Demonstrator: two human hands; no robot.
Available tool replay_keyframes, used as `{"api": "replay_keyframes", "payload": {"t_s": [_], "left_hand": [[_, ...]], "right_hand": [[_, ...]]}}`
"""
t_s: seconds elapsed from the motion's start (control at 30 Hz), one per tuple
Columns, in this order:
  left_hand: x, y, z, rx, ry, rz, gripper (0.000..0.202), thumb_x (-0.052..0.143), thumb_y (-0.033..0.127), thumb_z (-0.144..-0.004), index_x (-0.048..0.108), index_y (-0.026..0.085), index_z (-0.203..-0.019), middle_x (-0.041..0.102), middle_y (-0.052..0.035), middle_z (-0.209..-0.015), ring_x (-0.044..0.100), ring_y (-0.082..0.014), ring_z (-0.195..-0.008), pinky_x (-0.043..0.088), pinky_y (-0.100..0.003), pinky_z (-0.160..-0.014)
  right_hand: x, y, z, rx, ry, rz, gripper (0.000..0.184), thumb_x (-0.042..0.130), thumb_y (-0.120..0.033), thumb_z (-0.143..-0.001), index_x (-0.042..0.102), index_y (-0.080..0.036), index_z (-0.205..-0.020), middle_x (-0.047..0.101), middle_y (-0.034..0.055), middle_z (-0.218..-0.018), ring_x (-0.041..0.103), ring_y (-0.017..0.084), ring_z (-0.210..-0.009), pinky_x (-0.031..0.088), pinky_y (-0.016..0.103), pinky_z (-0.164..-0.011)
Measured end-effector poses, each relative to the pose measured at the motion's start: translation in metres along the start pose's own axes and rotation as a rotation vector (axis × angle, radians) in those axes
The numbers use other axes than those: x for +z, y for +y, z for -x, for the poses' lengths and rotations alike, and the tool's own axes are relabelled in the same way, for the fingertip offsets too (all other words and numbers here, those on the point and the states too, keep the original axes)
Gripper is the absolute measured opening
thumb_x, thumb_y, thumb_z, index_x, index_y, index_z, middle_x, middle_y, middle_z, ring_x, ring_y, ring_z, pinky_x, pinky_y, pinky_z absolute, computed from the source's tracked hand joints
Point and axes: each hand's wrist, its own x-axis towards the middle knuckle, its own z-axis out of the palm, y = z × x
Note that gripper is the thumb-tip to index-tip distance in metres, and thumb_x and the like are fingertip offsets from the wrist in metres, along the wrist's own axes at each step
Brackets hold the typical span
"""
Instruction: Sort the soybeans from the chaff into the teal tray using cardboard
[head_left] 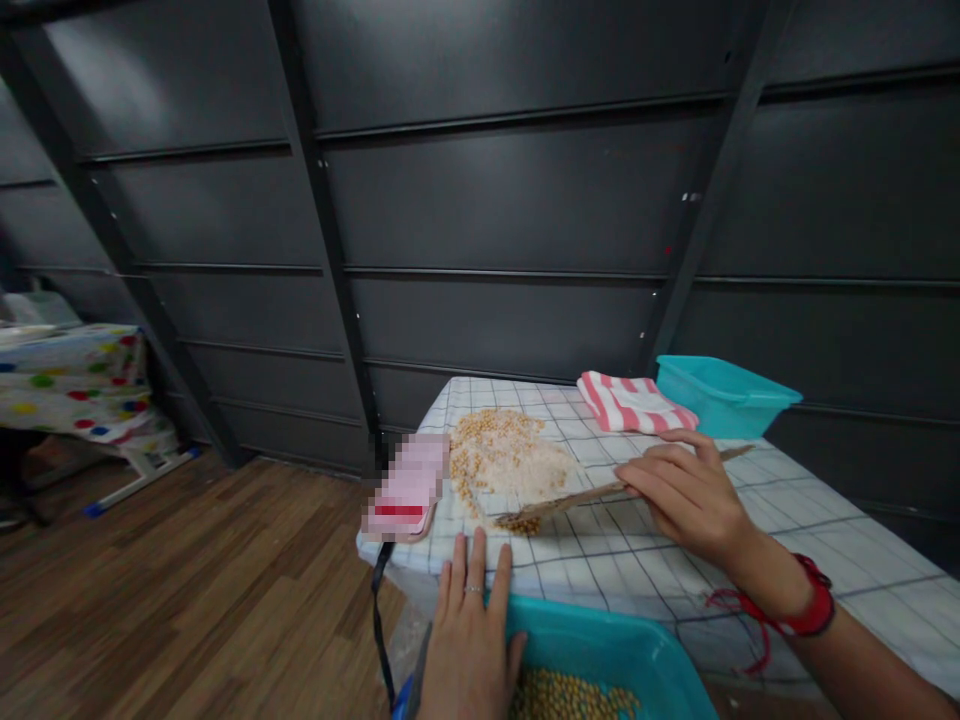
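Low in the middle of the frame, the left hand (472, 640) lies open and flat, fingers straight and together, across the near rim of a teal tub (645, 650) with beans inside; a ring (474, 590) shows on one finger. Right of centre, the right hand (690, 495) is closed loosely over a thin wooden stick (577, 497), fingers laid along it. The stick slants across the checked tablecloth (787, 510), and its left tip touches a small clump of beans (519, 523). Just above that tip, at centre, lies a pile (506, 455) of beans mixed with pale grains. A pink blurred object (409, 485) sits at the table's left edge, beside the pile. Toward the upper right of the table lie a red-striped cloth (634, 402) and a second teal tub (724, 395), touching each other. A red band (814, 600) circles the right wrist.
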Motion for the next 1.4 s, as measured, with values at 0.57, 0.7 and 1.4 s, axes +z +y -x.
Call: {"api": "replay_keyframes", "payload": {"t_s": [0.57,0.7,1.4], "left_hand": [[-0.002,0.004,-0.002,-0.013,0.014,-0.028,0.065,0.051,0.018,-0.070,0.033,0.017,-0.133,0.032,-0.0191,-0.138,0.030,-0.0385,-0.123,0.042,-0.053,-0.090],[-0.002,0.004,-0.002,-0.020,0.019,-0.031,0.065,0.052,0.017,-0.070,0.034,0.017,-0.132,0.034,-0.0190,-0.138,0.032,-0.0389,-0.123,0.043,-0.053,-0.090],[0.002,0.006,-0.003,-0.044,0.000,-0.003,0.066,0.048,0.018,-0.070,0.030,0.020,-0.134,0.030,-0.0150,-0.141,0.027,-0.0366,-0.126,0.040,-0.055,-0.092]], "right_hand": [[-0.007,-0.006,0.005,0.025,-0.011,0.066,0.013,0.050,-0.008,-0.080,0.054,-0.019,-0.085,0.063,-0.0012,-0.066,0.053,0.012,-0.063,0.040,0.036,-0.077],[-0.015,-0.007,0.007,0.023,-0.025,0.070,0.013,0.049,-0.007,-0.081,0.054,-0.018,-0.083,0.063,-0.0003,-0.065,0.054,0.012,-0.061,0.040,0.036,-0.075],[-0.027,-0.009,0.008,0.058,-0.031,0.105,0.018,0.046,-0.006,-0.080,0.053,-0.022,-0.080,0.061,-0.0033,-0.062,0.051,0.012,-0.057,0.039,0.035,-0.072]]}}
